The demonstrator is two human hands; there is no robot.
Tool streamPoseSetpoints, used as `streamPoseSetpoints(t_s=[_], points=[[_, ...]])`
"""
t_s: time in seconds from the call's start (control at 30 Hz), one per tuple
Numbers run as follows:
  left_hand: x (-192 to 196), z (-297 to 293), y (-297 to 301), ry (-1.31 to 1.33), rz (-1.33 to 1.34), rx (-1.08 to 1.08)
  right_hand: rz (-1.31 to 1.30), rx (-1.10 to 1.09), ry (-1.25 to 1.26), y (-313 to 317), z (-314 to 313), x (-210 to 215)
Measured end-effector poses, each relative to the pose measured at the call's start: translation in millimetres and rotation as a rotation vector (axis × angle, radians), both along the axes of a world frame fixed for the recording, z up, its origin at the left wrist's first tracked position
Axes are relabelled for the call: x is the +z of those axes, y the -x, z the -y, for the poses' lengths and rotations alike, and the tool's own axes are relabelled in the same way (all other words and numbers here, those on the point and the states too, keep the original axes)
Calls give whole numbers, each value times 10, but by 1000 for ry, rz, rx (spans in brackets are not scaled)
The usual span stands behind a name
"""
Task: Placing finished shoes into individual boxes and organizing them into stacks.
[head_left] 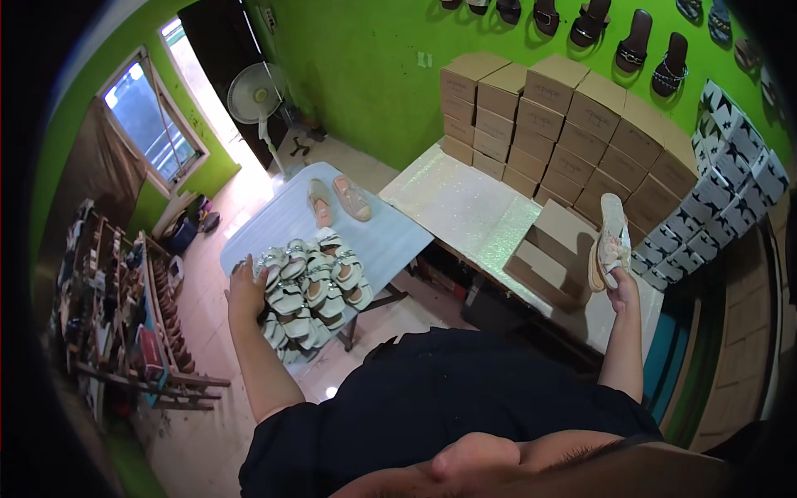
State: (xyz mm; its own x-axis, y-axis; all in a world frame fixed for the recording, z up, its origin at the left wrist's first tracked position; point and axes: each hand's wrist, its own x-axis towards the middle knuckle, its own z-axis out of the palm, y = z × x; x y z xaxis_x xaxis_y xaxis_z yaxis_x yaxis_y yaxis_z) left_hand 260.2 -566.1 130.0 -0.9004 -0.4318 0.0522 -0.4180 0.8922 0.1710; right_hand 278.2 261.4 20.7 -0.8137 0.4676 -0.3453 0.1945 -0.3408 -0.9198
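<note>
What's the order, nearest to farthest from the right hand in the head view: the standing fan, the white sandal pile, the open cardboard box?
1. Open cardboard box: just left of the right hand.
2. White sandal pile: farther left, at the left hand.
3. Standing fan: upper left, well beyond the pile.

I have two bare grips, my left grip (246,292) and my right grip (623,295). I count two flat cream sandals (614,232), two flat beige shoes (352,199), one pale blue bench (394,239), one long sparkly white bench (440,184), one round white fan (254,93) and six stacks of brown cardboard boxes (544,118). The shiny white sandals (288,302) and white boxes with black stars (730,199) are too bunched up to count.
</note>
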Motion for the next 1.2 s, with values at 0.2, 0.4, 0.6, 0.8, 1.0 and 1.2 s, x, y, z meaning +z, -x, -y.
streamPoseSetpoints(t_s=[0.2, 0.4, 0.6, 0.8, 1.0, 1.2], points=[[-119, -912, -29, -74, 98, 13, -30, 161, -145, 258, -178, 504], [-326, -1454, -63, -90, 198, -34, -79, 332, -182, 520, -342, 491], [-278, -1732, -14, -105, 258, -113, -58, 402, -14, 900, -313, -116], [-137, -1604, 130, -76, 260, -148, -33, 513, 150, 1121, 174, -70], [-51, -1336, 216, -19, 204, -125, -61, 482, 154, 1332, 329, -259], [31, -1109, 233, -36, 157, -88, 4, 419, 159, 1433, 627, -149]])
